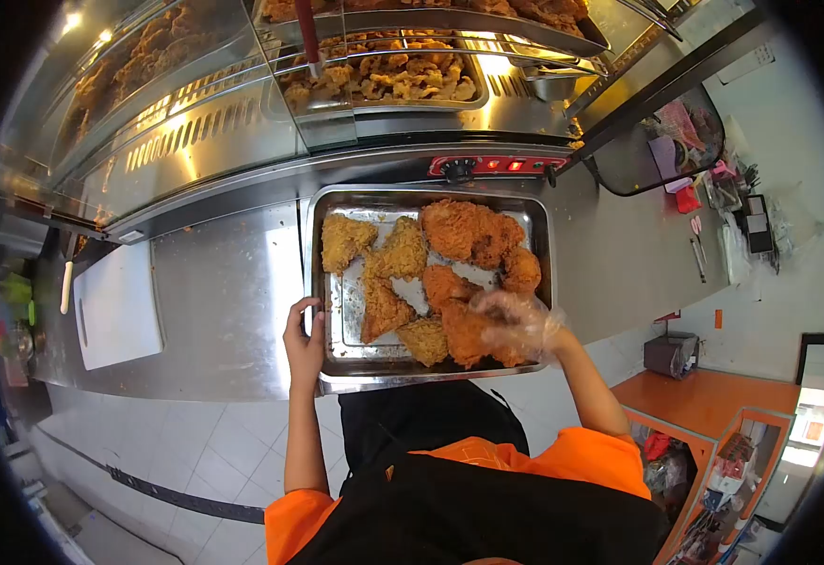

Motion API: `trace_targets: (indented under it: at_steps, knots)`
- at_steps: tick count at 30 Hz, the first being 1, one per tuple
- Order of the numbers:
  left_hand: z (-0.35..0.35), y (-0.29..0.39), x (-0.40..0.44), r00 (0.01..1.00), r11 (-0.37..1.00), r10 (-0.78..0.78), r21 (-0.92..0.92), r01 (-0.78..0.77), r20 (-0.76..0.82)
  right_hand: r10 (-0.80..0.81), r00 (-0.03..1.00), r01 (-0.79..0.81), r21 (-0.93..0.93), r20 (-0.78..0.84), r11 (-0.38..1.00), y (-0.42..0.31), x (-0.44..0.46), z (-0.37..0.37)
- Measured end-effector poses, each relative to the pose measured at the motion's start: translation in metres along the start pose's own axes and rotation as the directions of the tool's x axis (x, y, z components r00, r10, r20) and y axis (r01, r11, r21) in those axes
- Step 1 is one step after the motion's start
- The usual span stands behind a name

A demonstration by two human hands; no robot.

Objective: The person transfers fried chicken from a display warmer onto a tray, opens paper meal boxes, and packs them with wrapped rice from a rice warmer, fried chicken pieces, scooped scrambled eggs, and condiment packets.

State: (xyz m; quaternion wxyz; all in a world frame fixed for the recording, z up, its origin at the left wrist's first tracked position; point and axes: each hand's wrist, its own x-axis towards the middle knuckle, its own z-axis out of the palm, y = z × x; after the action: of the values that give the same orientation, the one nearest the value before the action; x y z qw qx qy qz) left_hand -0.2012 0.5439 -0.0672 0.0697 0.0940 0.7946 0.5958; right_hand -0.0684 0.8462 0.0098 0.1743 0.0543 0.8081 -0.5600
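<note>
A metal tray [314, 235] lies on the steel counter, holding several pieces of fried chicken, golden ones [347, 241] on the left and redder ones [469, 231] on the right. My left hand [305, 341], bare, rests at the tray's left edge near its lower corner, thumb and fingers apart. My right hand [521, 323], in a clear plastic glove, is over the reddish pieces at the tray's lower right. Its fingers are blurred, and whether they grip a piece cannot be made out.
Behind the tray stands a lit glass warming cabinet [337, 155] with trays of fried food [403, 75]. A white cutting board [118, 306] lies on the left. Tongs or scissors [698, 247] and a dark-framed mirror [662, 151] are on the right, above an orange shelf unit [704, 395].
</note>
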Motion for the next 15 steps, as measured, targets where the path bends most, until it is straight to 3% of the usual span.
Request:
trace_targets:
  at_steps: [3,4,8,11,12,15]
  knots:
    - [0.000,0.002,-0.001,1.000,1.000,-0.010,0.005,0.010,0.002,-0.047,0.999,0.046,-0.339,0.007,0.940,-0.017,-0.007,0.015]
    - [0.000,0.002,-0.001,1.000,1.000,-0.008,0.007,0.008,0.001,-0.089,0.991,0.037,-0.449,-0.097,0.893,-0.025,-0.009,0.021]
    - [0.002,-0.001,-0.001,1.000,1.000,-0.011,-0.022,0.011,-0.010,0.013,0.979,-0.143,-0.635,-0.204,0.759,-0.051,-0.011,0.024]
    - [0.001,0.000,-0.001,0.999,0.999,-0.032,-0.039,0.032,0.000,-0.139,0.744,-0.389,-0.593,-0.654,0.705,-0.047,0.011,0.019]
    - [0.001,0.001,-0.002,0.999,0.999,-0.036,-0.029,0.037,0.005,-0.091,0.731,-0.456,-0.584,-0.676,0.671,-0.043,0.021,0.015]
    - [0.001,0.001,-0.001,1.000,1.000,-0.009,-0.021,0.009,-0.010,0.339,0.750,-0.660,-0.598,-0.568,0.455,-0.062,0.045,-0.002]
